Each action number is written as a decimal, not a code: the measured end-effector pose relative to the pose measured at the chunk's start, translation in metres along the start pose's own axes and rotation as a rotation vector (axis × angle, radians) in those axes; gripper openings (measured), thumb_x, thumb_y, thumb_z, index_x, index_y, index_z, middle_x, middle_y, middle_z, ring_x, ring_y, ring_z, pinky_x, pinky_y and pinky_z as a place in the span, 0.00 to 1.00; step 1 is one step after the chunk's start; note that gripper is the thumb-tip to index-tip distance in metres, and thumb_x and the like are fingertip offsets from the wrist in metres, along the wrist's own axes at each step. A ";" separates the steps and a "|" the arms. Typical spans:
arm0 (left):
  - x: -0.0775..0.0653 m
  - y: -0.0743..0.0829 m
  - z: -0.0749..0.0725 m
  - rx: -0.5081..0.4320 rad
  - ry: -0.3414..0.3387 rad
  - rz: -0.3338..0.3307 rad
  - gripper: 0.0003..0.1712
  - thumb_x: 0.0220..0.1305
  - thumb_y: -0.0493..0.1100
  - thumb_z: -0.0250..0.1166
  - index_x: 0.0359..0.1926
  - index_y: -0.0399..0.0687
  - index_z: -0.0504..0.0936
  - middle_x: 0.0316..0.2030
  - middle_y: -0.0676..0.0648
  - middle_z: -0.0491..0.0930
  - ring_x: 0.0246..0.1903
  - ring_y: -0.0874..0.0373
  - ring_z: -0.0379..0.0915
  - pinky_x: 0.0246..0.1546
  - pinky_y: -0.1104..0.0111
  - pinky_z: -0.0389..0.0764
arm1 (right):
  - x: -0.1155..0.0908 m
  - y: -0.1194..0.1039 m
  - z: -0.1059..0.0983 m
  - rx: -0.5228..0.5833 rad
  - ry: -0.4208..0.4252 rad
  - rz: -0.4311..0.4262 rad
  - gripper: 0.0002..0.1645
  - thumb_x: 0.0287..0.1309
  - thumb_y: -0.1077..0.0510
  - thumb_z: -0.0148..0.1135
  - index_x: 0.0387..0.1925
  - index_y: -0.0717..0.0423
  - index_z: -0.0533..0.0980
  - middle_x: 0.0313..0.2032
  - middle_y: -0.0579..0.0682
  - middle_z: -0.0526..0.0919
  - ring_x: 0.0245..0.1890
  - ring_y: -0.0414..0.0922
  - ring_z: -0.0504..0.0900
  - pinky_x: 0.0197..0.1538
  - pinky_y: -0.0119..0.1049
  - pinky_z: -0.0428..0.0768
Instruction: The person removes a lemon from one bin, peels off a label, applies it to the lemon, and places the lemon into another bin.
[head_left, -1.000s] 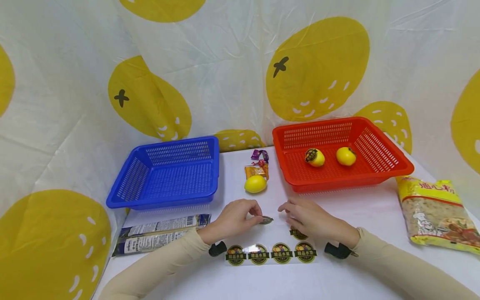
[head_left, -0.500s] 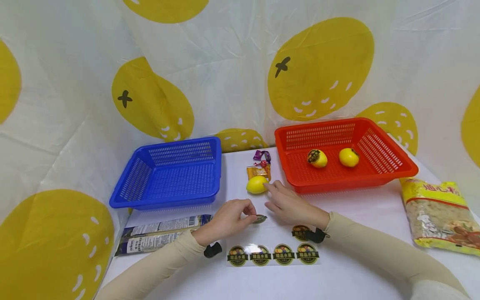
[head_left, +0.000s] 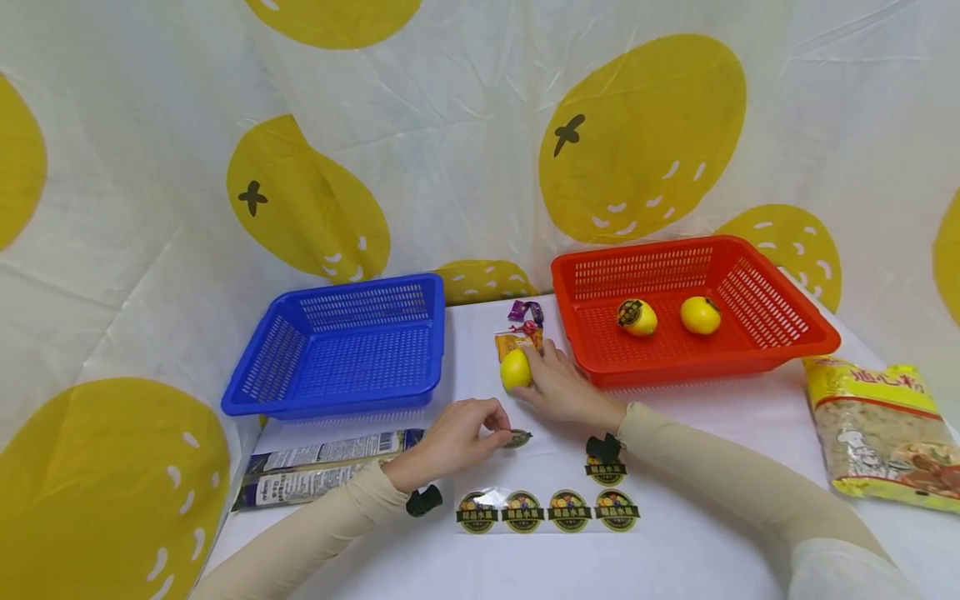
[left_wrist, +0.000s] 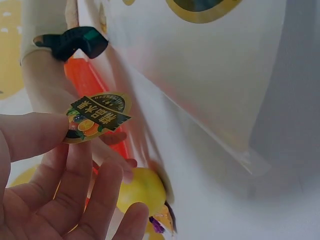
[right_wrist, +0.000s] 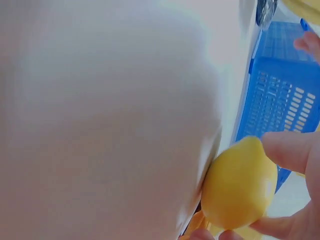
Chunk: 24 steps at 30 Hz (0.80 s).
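Between thumb and forefinger my left hand (head_left: 463, 440) pinches a round black-and-gold fruit sticker (left_wrist: 97, 117) by its edge. The sticker is held over the white table, its printed face showing in the left wrist view. My right hand (head_left: 568, 390) holds a yellow lemon (head_left: 515, 371), thumb on one side and fingers on the other. In the right wrist view the lemon (right_wrist: 240, 185) looks close to the tabletop; whether it touches cannot be told. A clear sheet of stickers (head_left: 546, 511) lies nearer the body, one sticker partly behind the right wrist camera.
A blue basket (head_left: 330, 410) stands at left, a red basket (head_left: 697, 367) at right with two yellow fruits (head_left: 637, 317), one bearing a sticker. Wrapped sweets (head_left: 517, 340) lie behind the lemon. Long packets (head_left: 322, 467) lie at left, a pasta bag (head_left: 877, 429) at far right.
My right hand has moved left and away from the body, from beside the sticker to the lemon, and has taken hold of it. The lemon has turned. My left hand keeps the sticker, almost still.
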<state>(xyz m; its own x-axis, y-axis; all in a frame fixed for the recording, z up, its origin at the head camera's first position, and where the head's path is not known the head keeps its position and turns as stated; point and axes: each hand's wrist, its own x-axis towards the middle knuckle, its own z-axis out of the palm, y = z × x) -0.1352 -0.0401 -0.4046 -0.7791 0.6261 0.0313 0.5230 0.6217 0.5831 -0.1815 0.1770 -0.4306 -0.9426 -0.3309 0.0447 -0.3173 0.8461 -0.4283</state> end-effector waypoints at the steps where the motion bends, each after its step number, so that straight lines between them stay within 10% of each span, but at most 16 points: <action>1: 0.000 0.000 0.000 0.000 0.002 0.001 0.04 0.68 0.47 0.69 0.37 0.54 0.84 0.36 0.56 0.88 0.41 0.59 0.84 0.46 0.69 0.81 | 0.002 0.001 0.000 0.011 -0.009 -0.002 0.45 0.64 0.44 0.69 0.71 0.63 0.63 0.48 0.60 0.69 0.45 0.53 0.73 0.53 0.48 0.77; 13: 0.000 -0.001 -0.002 -0.021 0.007 -0.001 0.03 0.68 0.46 0.68 0.37 0.54 0.84 0.36 0.54 0.88 0.42 0.53 0.85 0.45 0.68 0.80 | 0.016 0.008 -0.005 0.112 -0.084 -0.082 0.43 0.61 0.52 0.73 0.71 0.58 0.62 0.63 0.62 0.75 0.59 0.57 0.79 0.68 0.57 0.76; 24: 0.007 -0.008 -0.002 -0.078 0.048 -0.064 0.05 0.69 0.46 0.67 0.39 0.51 0.83 0.36 0.55 0.88 0.38 0.62 0.81 0.38 0.72 0.77 | 0.015 0.002 -0.008 0.095 -0.086 -0.138 0.42 0.56 0.55 0.76 0.69 0.57 0.67 0.62 0.60 0.76 0.55 0.53 0.80 0.63 0.56 0.79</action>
<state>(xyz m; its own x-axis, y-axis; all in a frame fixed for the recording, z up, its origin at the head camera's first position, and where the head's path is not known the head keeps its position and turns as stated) -0.1455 -0.0422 -0.4072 -0.8266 0.5620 0.0301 0.4449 0.6196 0.6466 -0.1972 0.1773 -0.4239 -0.8770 -0.4793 0.0330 -0.4280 0.7482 -0.5070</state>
